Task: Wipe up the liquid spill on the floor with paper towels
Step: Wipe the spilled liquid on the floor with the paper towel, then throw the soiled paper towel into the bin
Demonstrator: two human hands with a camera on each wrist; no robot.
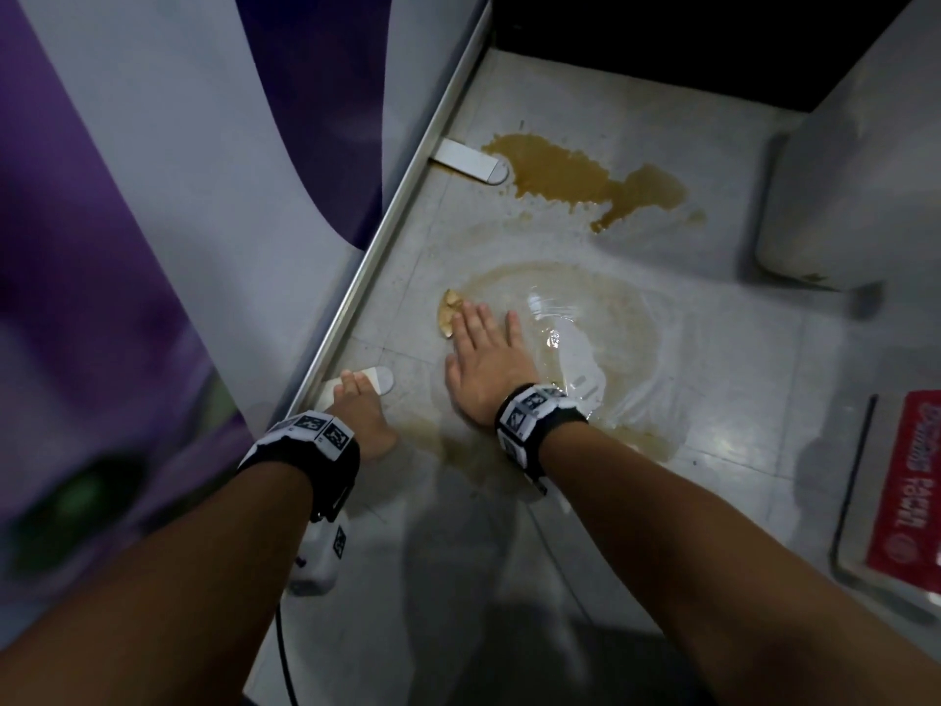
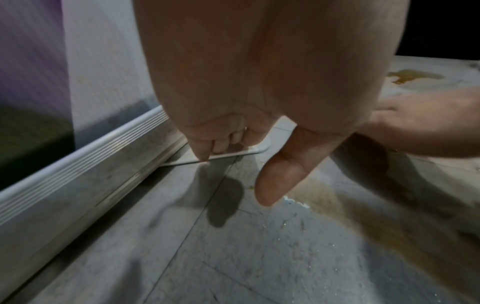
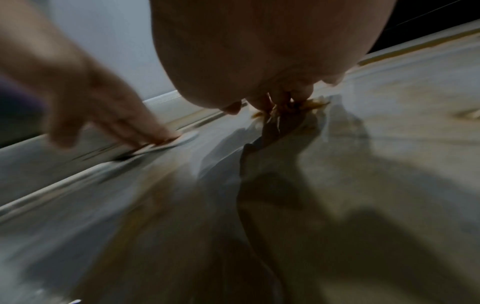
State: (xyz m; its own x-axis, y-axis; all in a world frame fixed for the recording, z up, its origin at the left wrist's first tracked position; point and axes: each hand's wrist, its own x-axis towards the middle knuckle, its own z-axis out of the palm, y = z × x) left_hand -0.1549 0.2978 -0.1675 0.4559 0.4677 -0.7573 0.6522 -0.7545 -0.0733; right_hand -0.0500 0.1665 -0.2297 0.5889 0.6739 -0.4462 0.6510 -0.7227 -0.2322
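Right hand [image 1: 483, 349] presses soaked paper towel [image 1: 450, 313] beside rail [image 1: 377, 247].

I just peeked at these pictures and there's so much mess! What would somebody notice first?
Probably the dark brown puddle on the floor tiles at the far end, beside the metal rail. Nearer, the right hand presses a soaked paper towel flat onto a thin, shiny smear. The left hand rests its fingers on a white foot plate by the rail.

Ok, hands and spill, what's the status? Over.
Right hand flat, pressing soaked paper towel on the floor. Left hand braced on a white bracket. Brown puddle beyond, unwiped.
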